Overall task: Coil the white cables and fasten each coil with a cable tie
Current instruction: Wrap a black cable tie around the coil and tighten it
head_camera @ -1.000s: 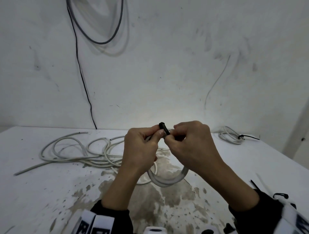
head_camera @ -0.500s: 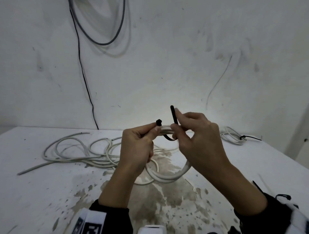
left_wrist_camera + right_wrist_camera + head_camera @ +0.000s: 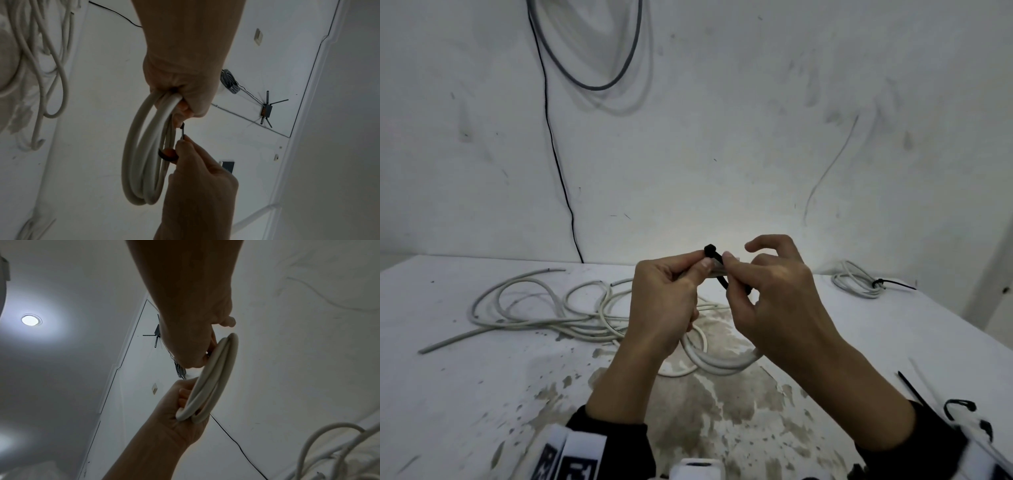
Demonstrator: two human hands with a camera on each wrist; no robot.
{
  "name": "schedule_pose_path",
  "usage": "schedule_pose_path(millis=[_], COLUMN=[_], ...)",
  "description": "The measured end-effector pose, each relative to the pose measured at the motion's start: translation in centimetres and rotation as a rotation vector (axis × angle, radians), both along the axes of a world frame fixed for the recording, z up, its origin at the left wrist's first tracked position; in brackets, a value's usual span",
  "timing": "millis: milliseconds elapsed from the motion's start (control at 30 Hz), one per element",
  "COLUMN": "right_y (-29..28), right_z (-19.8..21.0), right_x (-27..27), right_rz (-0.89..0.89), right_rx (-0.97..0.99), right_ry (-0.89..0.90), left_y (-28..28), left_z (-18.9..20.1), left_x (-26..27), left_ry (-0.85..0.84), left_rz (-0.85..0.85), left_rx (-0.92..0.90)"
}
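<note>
Left hand (image 3: 664,301) grips the white coil (image 3: 144,162), thumb pinning the black cable tie (image 3: 717,263) at its head; right hand (image 3: 767,294) pinches the strap, all held up above the table (image 3: 482,394). The danger: that tail may not be threaded yet, hard to tell, and a slip would let the stiff loops spring open. The coil looks thick, smooth and neatly stacked. More cable (image 3: 534,308) waits loose behind.

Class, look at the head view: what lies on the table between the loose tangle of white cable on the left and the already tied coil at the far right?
In the head view, both hands, left hand and right hand, hold a white coil with a black cable tie; beyond them, bare table.
</note>
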State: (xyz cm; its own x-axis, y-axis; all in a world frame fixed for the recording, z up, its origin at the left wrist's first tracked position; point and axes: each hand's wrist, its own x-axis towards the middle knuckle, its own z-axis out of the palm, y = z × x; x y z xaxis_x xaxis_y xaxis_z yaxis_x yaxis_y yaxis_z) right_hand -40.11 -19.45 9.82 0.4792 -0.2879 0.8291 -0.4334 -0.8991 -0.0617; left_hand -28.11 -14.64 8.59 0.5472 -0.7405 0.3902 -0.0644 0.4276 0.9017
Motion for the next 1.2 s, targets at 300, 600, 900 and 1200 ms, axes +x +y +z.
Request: schedule_pose_path(millis=[300,600,900,1200], right_y=[0.4,0.8,1.2,-0.6], right_z=[0.2,1.1,4.4,6.4], right_x=[0.1,0.0,-1.4,-1.9], right_rz=[-0.140,-0.163,0.245,0.434], right_rx=[-0.084,-0.058,0.859,1.419], right_ry=[0.010,0.038,-0.099,-0.527], left_y=[0.0,0.3,1.9,2.7], left_z=[-0.1,-0.6,0.5,0.8], left_x=[-0.4,0.4,1.6,0.5], left_ry=[-0.181,-0.518,-0.493,-0.468], left_rz=[0.120,0.132,-0.092,-0.334], left_rx=[-0.031,-0.128,-0.144,-0.086])
